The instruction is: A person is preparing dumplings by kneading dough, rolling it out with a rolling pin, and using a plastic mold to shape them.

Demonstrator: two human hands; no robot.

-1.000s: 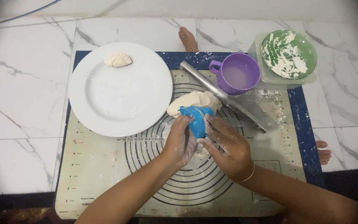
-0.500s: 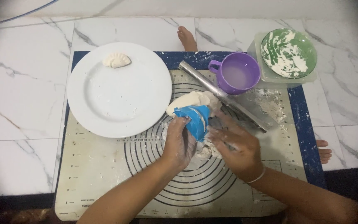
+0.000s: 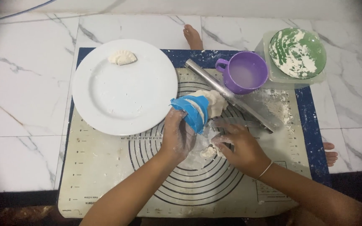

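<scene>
White marble floor tiles with grey veining carry a cream silicone baking mat (image 3: 105, 175) printed with concentric rings and edged in dark blue. I see my left hand (image 3: 177, 136) near the mat's centre, fingers curled and closed around a blue plastic dumpling press (image 3: 192, 111), which is folded shut and lifted off the mat, tilted toward the far side. My right hand (image 3: 239, 146) lies just right of it, palm down, floury fingers (image 3: 223, 140) loosely spread and pointing left, their tips touching small dough scraps (image 3: 208, 151) on the mat; it grips nothing. A pale lump of dough (image 3: 214, 101) rests on the mat just beyond the press, touching or nearly touching it; I cannot tell which. A metal rolling pin (image 3: 231, 97) lies on a slant from far left to near right, passing just beside the dough. At far left a white plate (image 3: 118, 96) overlaps the mat's edge and holds one crimped, finished dumpling (image 3: 122, 57) near its far rim. A purple mug (image 3: 246, 73) stands far right of the pin, and a green bowl dusted with flour (image 3: 297, 52) sits in a clear container further right. Bare toes (image 3: 192, 37) show at the mat's far edge.
</scene>
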